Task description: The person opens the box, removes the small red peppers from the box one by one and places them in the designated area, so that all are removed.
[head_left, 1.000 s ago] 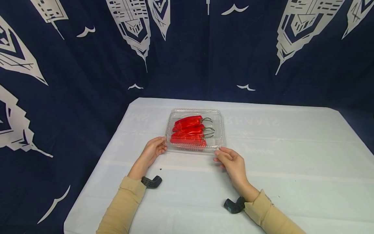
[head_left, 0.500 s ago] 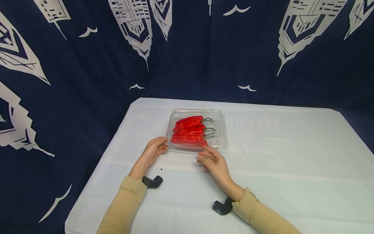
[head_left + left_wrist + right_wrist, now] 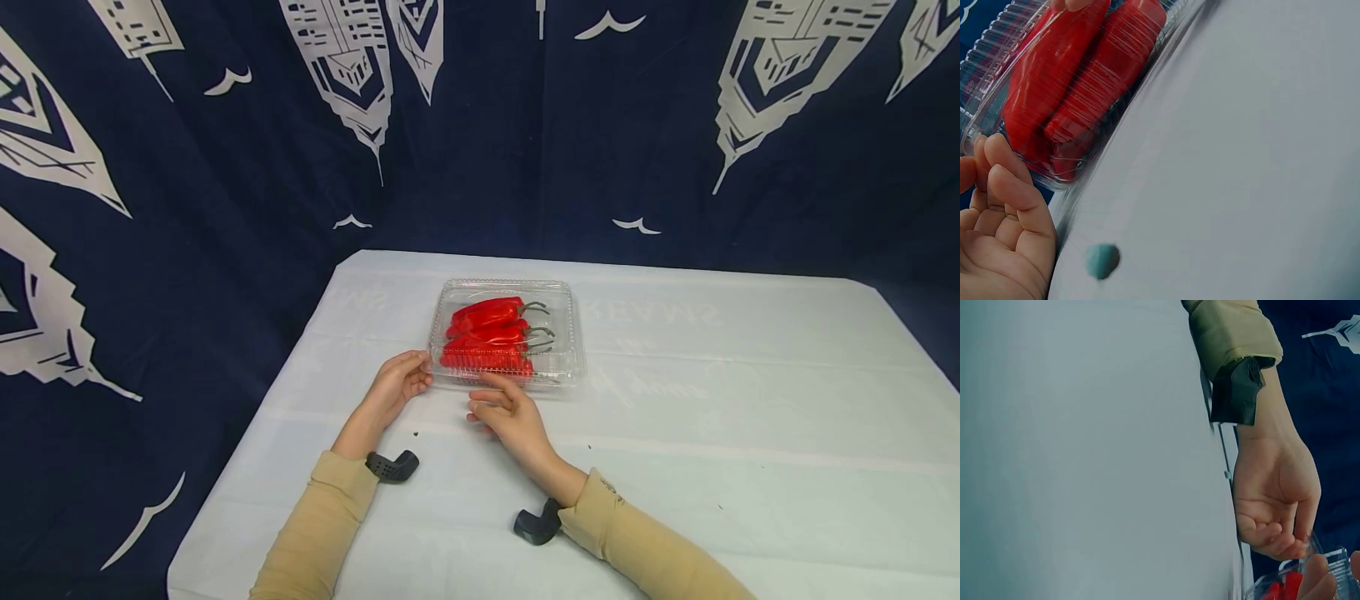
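A clear plastic clamshell box (image 3: 564, 342) with its lid down sits on the white table in the head view. Inside lie several red peppers (image 3: 486, 315), their green stems pointing right. My left hand (image 3: 393, 385) pinches the box's front left corner between thumb and fingers; the left wrist view shows its curled fingers (image 3: 1013, 187) at that corner. Along the front rim, near its middle, my right hand (image 3: 513, 417) touches the box with loosely bent fingers. Its fingertips (image 3: 1317, 578) appear at the bottom of the right wrist view, with thumb and fingers apart.
White cloth covers the table (image 3: 750, 400), which extends far to the right of the box. Behind it hangs a dark blue curtain (image 3: 480, 183) with white building prints. Black wrist cameras (image 3: 393, 467) sit at both cuffs. A small dark speck (image 3: 416, 433) lies in front of the box.
My right hand has slid left along the box's front rim, from the right corner to near the middle. My left hand keeps its place at the left corner.
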A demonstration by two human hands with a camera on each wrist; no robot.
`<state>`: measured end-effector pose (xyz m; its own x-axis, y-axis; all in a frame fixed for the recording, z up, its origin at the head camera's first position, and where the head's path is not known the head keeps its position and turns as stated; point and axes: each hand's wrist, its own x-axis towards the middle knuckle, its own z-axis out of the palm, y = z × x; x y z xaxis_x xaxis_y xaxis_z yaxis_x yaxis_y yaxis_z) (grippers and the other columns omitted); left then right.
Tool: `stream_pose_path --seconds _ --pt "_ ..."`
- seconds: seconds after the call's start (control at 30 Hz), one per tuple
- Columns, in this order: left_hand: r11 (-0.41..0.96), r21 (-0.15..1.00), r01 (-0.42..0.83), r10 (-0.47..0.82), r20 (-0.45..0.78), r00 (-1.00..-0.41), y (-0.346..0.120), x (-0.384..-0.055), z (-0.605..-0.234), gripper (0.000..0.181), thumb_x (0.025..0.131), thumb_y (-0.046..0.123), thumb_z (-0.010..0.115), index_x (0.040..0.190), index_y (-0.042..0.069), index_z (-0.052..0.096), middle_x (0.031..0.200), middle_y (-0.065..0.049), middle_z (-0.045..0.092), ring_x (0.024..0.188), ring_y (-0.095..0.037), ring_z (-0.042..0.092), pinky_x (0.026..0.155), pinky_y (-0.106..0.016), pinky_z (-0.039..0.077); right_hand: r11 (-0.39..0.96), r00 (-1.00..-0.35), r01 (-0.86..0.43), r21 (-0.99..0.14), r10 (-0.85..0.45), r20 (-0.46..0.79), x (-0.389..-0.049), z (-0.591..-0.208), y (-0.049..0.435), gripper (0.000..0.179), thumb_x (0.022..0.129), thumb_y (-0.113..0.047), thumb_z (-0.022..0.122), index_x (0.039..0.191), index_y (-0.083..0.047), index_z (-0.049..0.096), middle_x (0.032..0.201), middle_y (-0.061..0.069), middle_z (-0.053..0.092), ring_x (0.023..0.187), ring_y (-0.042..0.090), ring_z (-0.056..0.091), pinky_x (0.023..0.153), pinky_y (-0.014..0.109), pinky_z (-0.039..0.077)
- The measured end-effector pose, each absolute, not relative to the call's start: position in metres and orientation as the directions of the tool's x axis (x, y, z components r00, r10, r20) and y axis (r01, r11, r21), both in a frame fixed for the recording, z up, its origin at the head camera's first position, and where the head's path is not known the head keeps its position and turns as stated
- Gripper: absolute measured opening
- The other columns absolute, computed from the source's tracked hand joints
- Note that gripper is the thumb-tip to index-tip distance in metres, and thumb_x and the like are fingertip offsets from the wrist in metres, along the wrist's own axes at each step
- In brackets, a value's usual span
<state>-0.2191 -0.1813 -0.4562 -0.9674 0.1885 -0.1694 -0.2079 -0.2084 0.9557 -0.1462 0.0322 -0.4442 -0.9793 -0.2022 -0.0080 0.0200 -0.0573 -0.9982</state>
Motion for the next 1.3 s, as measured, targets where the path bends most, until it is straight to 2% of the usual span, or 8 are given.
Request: stream_pose_path --seconds 0.2,0.43,0.7,0.9,1.07,1.17,1.3 --pt "-0.211 0.955 -0.208 0.181 -0.170 -0.969 -0.181 -0.220 -0.457 0.017 0.100 0.013 0.043 0.099 -0.001 0.052 0.081 -0.003 0.053 0.068 -0.010 0.053 0.057 -0.016 0.046 -0.094 -0.968 -0.044 -0.995 -0.240 0.066 -0.147 -0.446 0.019 0.050 0.088 -0.016 0.063 0.133 -0.003 0.046 0.109 0.020 0.064 0.080 0.013 0.068 0.057 0.022 0.051" --pt "-0.225 0.951 -0.210 0.188 -0.170 -0.967 -0.183 -0.220 -0.458 0.016 0.099 0.013 0.043 0.097 0.000 0.053 0.081 -0.003 0.053 0.068 -0.011 0.054 0.057 -0.016 0.046 -0.115 -0.974 0.043 -0.992 -0.227 -0.015 -0.149 -0.441 0.003 0.050 0.089 -0.008 0.060 0.136 -0.002 0.044 0.112 0.025 0.062 0.079 0.018 0.069 0.060 0.024 0.051" --pt "-0.225 0.952 -0.205 0.186 -0.164 -0.969 -0.182 -0.220 -0.457 0.016 0.100 0.013 0.043 0.093 0.003 0.053 0.080 -0.003 0.052 0.068 -0.012 0.053 0.058 -0.017 0.046 -0.172 -0.983 0.027 -0.985 -0.185 0.005 -0.149 -0.445 -0.016 0.048 0.091 -0.006 0.058 0.136 0.001 0.042 0.109 0.024 0.064 0.075 0.014 0.069 0.058 0.019 0.049" --pt "-0.231 0.951 -0.203 0.178 -0.164 -0.970 -0.182 -0.220 -0.458 0.016 0.099 0.012 0.043 0.093 0.003 0.054 0.079 -0.003 0.053 0.068 -0.011 0.054 0.057 -0.017 0.046 -0.199 -0.985 0.017 -0.980 -0.169 0.017 -0.144 -0.450 -0.025 0.054 0.092 -0.007 0.056 0.141 -0.003 0.033 0.115 0.025 0.060 0.072 0.010 0.067 0.060 0.019 0.049" --pt "-0.236 0.950 -0.203 0.178 -0.163 -0.970 -0.181 -0.220 -0.458 0.016 0.099 0.012 0.044 0.092 0.003 0.055 0.079 -0.003 0.053 0.067 -0.011 0.054 0.056 -0.017 0.046 -0.213 -0.988 -0.003 -0.977 -0.147 0.036 -0.142 -0.451 -0.030 0.062 0.093 -0.008 0.054 0.146 -0.003 0.021 0.114 0.027 0.059 0.070 0.013 0.068 0.059 0.020 0.051" --pt "-0.235 0.950 -0.204 0.174 -0.165 -0.971 -0.180 -0.220 -0.457 0.015 0.099 0.012 0.044 0.093 0.003 0.054 0.079 -0.003 0.053 0.068 -0.011 0.054 0.056 -0.017 0.045 -0.235 -0.995 0.003 -0.972 -0.098 0.021 -0.146 -0.451 -0.030 0.057 0.094 -0.011 0.055 0.143 -0.001 0.026 0.109 0.025 0.062 0.067 0.011 0.067 0.056 0.018 0.050" --pt "-0.229 0.951 -0.206 0.166 -0.171 -0.971 -0.180 -0.219 -0.456 0.015 0.099 0.012 0.044 0.093 0.003 0.054 0.079 -0.003 0.054 0.067 -0.011 0.053 0.056 -0.018 0.045 -0.254 -0.999 0.047 -0.966 -0.031 -0.040 -0.156 -0.448 -0.030 0.042 0.095 -0.018 0.056 0.131 0.001 0.044 0.103 0.022 0.065 0.062 0.008 0.065 0.054 0.016 0.050"
